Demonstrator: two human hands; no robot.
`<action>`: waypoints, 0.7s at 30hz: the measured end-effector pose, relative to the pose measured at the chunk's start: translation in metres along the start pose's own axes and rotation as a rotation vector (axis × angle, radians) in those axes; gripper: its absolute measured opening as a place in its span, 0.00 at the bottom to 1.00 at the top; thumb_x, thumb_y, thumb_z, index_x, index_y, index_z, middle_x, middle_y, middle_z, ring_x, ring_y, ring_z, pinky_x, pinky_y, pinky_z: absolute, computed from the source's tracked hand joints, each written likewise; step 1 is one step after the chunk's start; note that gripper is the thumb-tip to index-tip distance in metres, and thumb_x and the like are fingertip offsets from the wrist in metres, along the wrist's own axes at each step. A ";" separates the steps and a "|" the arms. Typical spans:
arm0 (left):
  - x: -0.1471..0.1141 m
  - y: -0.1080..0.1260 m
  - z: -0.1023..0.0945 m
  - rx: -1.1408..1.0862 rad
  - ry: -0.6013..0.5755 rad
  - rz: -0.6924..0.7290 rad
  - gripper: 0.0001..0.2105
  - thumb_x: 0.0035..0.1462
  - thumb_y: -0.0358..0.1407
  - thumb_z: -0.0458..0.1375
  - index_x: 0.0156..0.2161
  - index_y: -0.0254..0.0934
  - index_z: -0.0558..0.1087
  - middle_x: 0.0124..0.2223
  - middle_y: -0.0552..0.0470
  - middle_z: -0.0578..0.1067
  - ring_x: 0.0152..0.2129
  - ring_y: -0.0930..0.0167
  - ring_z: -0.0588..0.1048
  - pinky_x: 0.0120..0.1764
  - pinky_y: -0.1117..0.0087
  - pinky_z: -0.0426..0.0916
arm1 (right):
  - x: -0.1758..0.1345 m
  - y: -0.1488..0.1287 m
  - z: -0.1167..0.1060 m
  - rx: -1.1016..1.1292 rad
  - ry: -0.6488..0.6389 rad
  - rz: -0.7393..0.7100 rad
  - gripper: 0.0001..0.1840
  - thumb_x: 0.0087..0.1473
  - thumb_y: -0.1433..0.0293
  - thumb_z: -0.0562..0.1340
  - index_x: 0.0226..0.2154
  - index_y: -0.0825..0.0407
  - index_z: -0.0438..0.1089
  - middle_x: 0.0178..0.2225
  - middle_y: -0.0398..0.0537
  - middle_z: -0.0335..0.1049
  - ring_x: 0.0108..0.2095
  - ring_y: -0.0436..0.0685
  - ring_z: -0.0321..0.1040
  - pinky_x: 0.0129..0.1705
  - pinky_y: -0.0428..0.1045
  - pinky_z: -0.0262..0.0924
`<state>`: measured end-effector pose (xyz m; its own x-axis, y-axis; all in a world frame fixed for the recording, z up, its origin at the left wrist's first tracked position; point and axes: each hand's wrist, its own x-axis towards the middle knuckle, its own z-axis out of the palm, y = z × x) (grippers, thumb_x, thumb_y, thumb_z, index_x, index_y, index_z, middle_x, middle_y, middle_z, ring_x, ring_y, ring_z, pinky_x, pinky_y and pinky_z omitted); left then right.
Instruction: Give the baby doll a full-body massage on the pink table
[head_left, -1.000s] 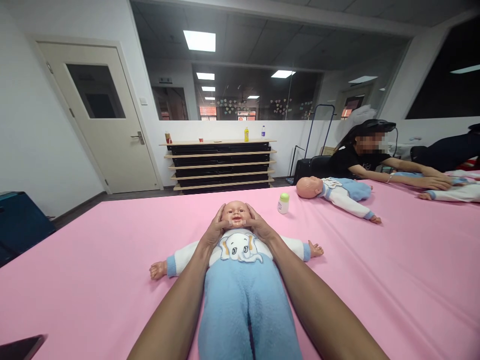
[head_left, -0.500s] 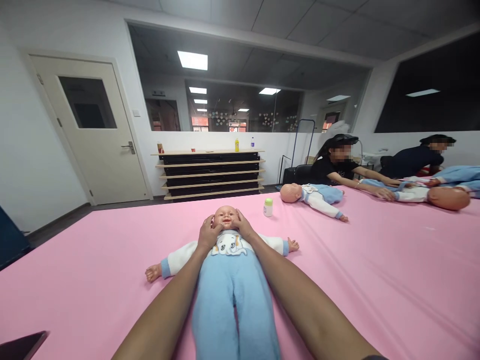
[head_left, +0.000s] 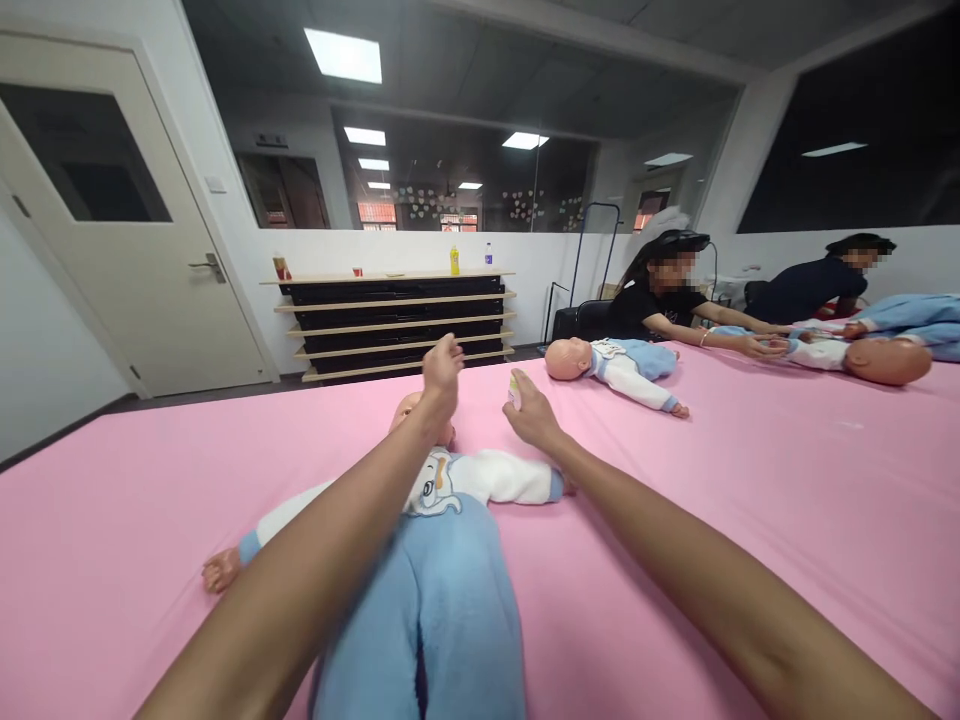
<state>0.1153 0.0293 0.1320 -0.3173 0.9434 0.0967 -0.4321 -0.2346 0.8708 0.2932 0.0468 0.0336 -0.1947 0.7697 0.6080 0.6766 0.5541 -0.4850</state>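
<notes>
A baby doll in a white top with a cartoon face and light blue trousers point(head_left: 450, 570) lies on its back in front of me. My left hand point(head_left: 442, 368) is raised above the doll's head point(head_left: 406, 408), its fingers loosely bent and slightly blurred, with nothing visible in them. That forearm crosses the doll's chest and covers part of its face. To the right, beyond the doll's outstretched arm, my right hand point(head_left: 531, 412) is closed around a small white bottle with a green cap point(head_left: 514, 388). Fingers hide much of the bottle.
Pink cloth covers the table point(head_left: 637, 470). A second doll point(head_left: 626, 375) lies beyond my right hand. At the far right, a person point(head_left: 664, 290) handles another doll point(head_left: 885, 360), and another person point(head_left: 810, 280) sits behind. Shelving point(head_left: 397, 320) stands against the far wall.
Both hands have left the doll's head. My left hand has lifted; my right has moved right and taken hold of the bottle. The doll has shifted leftward in view, its head now turned.
</notes>
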 end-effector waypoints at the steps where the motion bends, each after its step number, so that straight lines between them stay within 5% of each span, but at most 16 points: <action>1: 0.008 -0.011 0.019 -0.051 0.006 -0.091 0.20 0.58 0.48 0.51 0.44 0.32 0.71 0.49 0.38 0.72 0.51 0.62 0.71 0.53 0.61 0.65 | 0.007 0.011 -0.002 -0.055 0.007 -0.004 0.40 0.51 0.69 0.55 0.65 0.62 0.48 0.66 0.58 0.48 0.67 0.60 0.45 0.68 0.56 0.41; 5: 0.025 -0.070 0.051 -0.173 0.059 -0.365 0.27 0.58 0.54 0.46 0.49 0.30 0.66 0.53 0.31 0.67 0.53 0.58 0.70 0.50 0.60 0.67 | 0.033 0.041 -0.004 -0.235 -0.055 -0.032 0.44 0.49 0.70 0.56 0.66 0.62 0.43 0.68 0.59 0.41 0.68 0.62 0.38 0.68 0.59 0.38; 10: 0.023 -0.130 0.031 -0.294 0.033 -0.461 0.31 0.58 0.56 0.43 0.51 0.28 0.64 0.55 0.28 0.65 0.53 0.58 0.70 0.47 0.62 0.69 | 0.042 0.054 0.012 -0.366 -0.234 -0.155 0.44 0.49 0.69 0.56 0.67 0.58 0.43 0.69 0.56 0.36 0.69 0.63 0.31 0.67 0.63 0.34; 17: 0.015 -0.132 0.027 -0.394 -0.175 -0.460 0.27 0.61 0.53 0.42 0.42 0.29 0.71 0.41 0.35 0.74 0.40 0.63 0.75 0.39 0.66 0.72 | 0.026 0.039 0.009 -0.531 -0.306 -0.102 0.35 0.52 0.67 0.55 0.63 0.55 0.55 0.70 0.54 0.34 0.69 0.65 0.28 0.66 0.66 0.26; 21: 0.020 -0.118 0.032 -0.412 -0.217 -0.425 0.28 0.61 0.53 0.40 0.46 0.32 0.69 0.45 0.38 0.73 0.44 0.65 0.74 0.41 0.68 0.72 | 0.037 0.026 -0.014 -0.531 -0.365 -0.112 0.38 0.53 0.67 0.56 0.65 0.48 0.49 0.70 0.49 0.33 0.69 0.64 0.25 0.65 0.68 0.19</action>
<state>0.1870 0.0830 0.0467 0.1130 0.9901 -0.0837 -0.7862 0.1406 0.6018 0.3136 0.0849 0.0524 -0.4495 0.8265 0.3390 0.8789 0.4770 0.0024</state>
